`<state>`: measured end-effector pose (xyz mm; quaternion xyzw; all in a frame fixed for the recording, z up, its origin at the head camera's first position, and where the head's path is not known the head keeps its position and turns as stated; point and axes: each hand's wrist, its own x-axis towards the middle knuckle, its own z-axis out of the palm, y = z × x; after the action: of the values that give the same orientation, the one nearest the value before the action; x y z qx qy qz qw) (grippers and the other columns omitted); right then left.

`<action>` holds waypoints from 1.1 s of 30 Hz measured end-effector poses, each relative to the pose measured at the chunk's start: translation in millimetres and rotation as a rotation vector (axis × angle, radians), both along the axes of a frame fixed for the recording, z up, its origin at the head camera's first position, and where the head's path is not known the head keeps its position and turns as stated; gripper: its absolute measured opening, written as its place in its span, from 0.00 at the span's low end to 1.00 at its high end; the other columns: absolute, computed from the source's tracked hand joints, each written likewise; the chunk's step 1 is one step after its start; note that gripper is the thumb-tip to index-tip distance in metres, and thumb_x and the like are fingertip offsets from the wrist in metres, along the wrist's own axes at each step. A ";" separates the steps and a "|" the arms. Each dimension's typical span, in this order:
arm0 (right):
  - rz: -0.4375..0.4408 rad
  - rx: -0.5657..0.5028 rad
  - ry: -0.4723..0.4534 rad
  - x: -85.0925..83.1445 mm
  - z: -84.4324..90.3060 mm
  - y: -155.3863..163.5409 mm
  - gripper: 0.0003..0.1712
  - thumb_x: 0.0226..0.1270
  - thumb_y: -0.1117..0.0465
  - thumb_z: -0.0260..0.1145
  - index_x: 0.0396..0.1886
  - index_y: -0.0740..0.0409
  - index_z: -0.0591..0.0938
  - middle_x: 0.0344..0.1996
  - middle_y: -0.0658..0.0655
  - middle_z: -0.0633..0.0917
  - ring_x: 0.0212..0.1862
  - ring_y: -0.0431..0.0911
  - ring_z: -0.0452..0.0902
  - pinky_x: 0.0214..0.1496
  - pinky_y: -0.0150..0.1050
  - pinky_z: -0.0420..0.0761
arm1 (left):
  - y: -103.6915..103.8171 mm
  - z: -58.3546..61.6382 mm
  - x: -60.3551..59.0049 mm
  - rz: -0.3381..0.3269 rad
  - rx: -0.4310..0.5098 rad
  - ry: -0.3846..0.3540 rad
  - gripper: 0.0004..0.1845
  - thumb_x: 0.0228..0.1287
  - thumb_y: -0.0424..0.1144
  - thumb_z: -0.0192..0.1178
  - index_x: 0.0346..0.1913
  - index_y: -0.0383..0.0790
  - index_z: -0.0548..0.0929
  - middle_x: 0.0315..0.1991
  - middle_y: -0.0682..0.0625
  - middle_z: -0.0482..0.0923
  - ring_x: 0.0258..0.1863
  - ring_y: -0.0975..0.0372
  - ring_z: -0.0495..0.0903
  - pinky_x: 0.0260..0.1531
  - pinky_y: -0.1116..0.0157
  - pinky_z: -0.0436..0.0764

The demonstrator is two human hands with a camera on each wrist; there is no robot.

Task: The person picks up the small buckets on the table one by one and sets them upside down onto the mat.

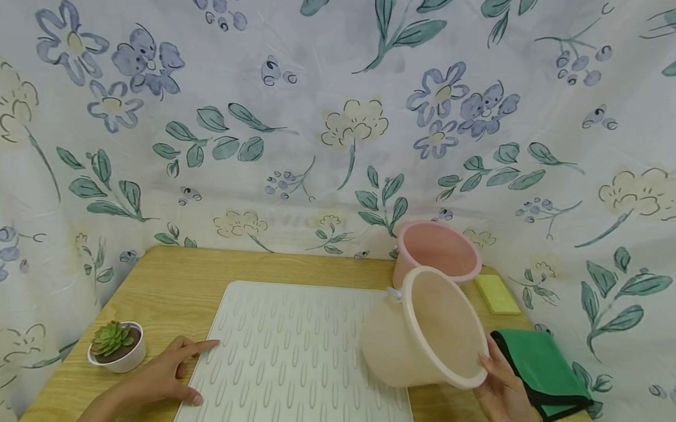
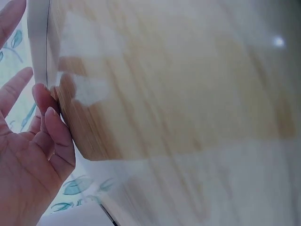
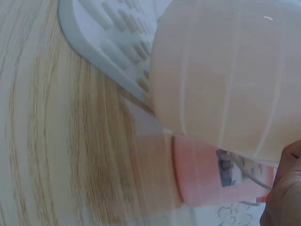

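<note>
Right hand (image 1: 507, 391) curls round the rim of the cream bucket (image 1: 392, 343), beside the white mat (image 1: 288, 346).
The bucket lies to this hand's left, over the mat's right part, its axis tilted and its mouth turned rightward; whether it touches the mat, I cannot tell. The left hand (image 1: 165, 369), farther from it, spreads index finger and thumb on the mat's left edge, gripping nothing.

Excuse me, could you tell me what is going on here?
A person's right hand grips the rim of a tilted cream bucket over the right side of a white mat. The left hand touches the mat's left edge. A pink bucket stands behind, with a yellow pad and a green cloth to the right.
</note>
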<state>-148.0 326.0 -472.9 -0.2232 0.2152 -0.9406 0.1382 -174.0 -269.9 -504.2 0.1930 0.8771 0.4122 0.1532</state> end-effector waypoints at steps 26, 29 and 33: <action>-0.031 -0.073 0.007 -4.8 -9.7 -30.4 0.32 0.71 0.72 0.22 0.69 0.57 0.60 0.60 0.59 0.70 0.58 0.50 0.68 0.57 0.40 0.72 | 13.3 13.3 1.3 0.147 -0.067 0.122 0.42 0.52 0.51 0.66 0.68 0.42 0.61 0.48 0.41 0.69 0.32 0.67 0.72 0.28 0.68 0.72; -0.033 -0.071 0.005 -5.3 -10.6 -34.8 0.32 0.71 0.71 0.22 0.70 0.56 0.58 0.62 0.59 0.69 0.59 0.51 0.68 0.57 0.41 0.71 | 16.7 17.6 1.0 0.213 -0.047 0.119 0.41 0.53 0.51 0.65 0.68 0.44 0.60 0.52 0.40 0.68 0.37 0.61 0.73 0.30 0.66 0.74; -0.024 -0.099 -0.003 -5.8 -12.5 -39.5 0.31 0.72 0.70 0.22 0.71 0.55 0.58 0.62 0.59 0.68 0.60 0.51 0.67 0.58 0.41 0.71 | 23.9 22.2 -0.7 0.235 0.014 0.102 0.41 0.56 0.49 0.63 0.70 0.46 0.57 0.58 0.38 0.63 0.47 0.52 0.72 0.36 0.62 0.76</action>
<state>-153.9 286.5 -485.4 -0.2255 0.1709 -0.9521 0.1158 -174.8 -246.0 -481.9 0.1107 0.8975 0.4230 0.0575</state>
